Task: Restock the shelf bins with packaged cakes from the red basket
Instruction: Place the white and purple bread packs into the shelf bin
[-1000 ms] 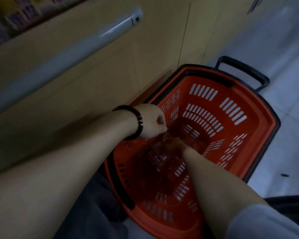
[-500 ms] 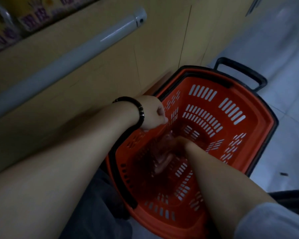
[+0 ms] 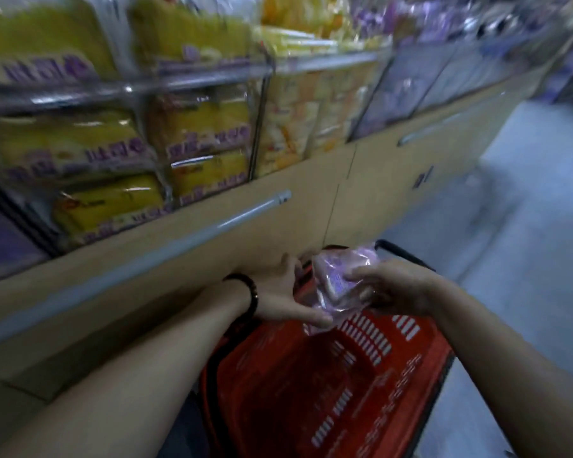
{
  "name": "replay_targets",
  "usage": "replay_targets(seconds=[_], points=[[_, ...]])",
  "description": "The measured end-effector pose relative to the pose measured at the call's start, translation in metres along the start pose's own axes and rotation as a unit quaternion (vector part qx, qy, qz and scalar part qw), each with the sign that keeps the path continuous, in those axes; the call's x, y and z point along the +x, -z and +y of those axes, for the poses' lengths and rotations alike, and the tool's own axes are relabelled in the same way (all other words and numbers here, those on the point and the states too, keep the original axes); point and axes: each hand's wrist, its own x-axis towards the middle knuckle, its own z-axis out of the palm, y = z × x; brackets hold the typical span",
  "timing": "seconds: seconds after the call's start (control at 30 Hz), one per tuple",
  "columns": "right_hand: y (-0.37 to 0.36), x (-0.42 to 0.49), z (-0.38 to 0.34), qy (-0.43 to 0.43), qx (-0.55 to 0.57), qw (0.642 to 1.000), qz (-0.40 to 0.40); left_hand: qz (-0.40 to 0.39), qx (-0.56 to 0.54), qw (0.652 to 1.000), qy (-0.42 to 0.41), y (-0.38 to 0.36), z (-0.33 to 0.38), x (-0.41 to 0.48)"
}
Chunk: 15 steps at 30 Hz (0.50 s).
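Note:
The red basket (image 3: pixel 361 385) stands on the floor below me, against the shelf base. Above its far rim my right hand (image 3: pixel 394 287) grips a clear-wrapped purple packaged cake (image 3: pixel 336 276). My left hand (image 3: pixel 280 292), with a dark bead bracelet on the wrist, is spread open beside the pack, its fingers straight and touching the wrapper's lower edge. The shelf bins (image 3: pixel 192 127) with clear fronts hold yellow packaged cakes at the upper left. The basket's inside looks bare where it shows.
A wooden cabinet base (image 3: pixel 311 206) with long silver handles (image 3: pixel 255 209) runs under the bins. Further bins of orange-white and purple packs (image 3: pixel 407 90) stretch to the right. Grey tiled aisle floor (image 3: pixel 526 226) lies to the right of the basket.
Both hands rose out of the basket; the right one brought up a purple pack. The left hand, curled before, is now spread open. The view tilted up to the shelf.

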Motion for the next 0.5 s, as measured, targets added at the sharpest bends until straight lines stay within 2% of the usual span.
replay_targets(seconds=[0.07, 0.1, 0.13, 0.17, 0.2, 0.23, 0.33, 0.4, 0.43, 0.5], points=[[0.001, -0.017, -0.007, 0.068, 0.063, 0.994, 0.048, 0.051, -0.039, 0.998, 0.006, 0.004, 0.008, -0.007], [-0.003, -0.025, -0.008, 0.094, 0.089, 0.989, 0.067, 0.05, -0.14, 0.989, 0.01, 0.002, 0.01, -0.008], [-0.008, -0.03, -0.007, 0.119, 0.113, 0.984, 0.076, 0.035, -0.293, 0.955, 0.004, 0.0, 0.013, -0.01], [-0.015, -0.037, -0.007, 0.139, 0.139, 0.978, 0.073, 0.006, -0.432, 0.902, -0.007, -0.003, 0.017, -0.013], [-0.02, -0.039, -0.006, 0.16, 0.162, 0.971, 0.071, -0.011, -0.529, 0.848, -0.015, -0.004, 0.018, -0.012], [-0.026, -0.044, -0.007, 0.173, 0.178, 0.966, 0.069, -0.015, -0.577, 0.817, -0.019, -0.003, 0.016, -0.011], [-0.032, -0.05, -0.012, 0.209, 0.183, 0.957, 0.088, 0.035, -0.649, 0.76, 0.003, 0.007, 0.012, -0.014], [-0.032, -0.054, -0.016, 0.219, 0.189, 0.953, 0.086, 0.032, -0.679, 0.734, 0.007, 0.014, 0.01, -0.018], [-0.031, -0.057, -0.018, 0.222, 0.191, 0.953, 0.078, 0.026, -0.686, 0.727, 0.009, 0.014, 0.007, -0.019], [-0.028, -0.06, -0.018, 0.232, 0.171, 0.956, 0.062, 0.019, -0.673, 0.739, 0.001, 0.013, 0.006, -0.023]])
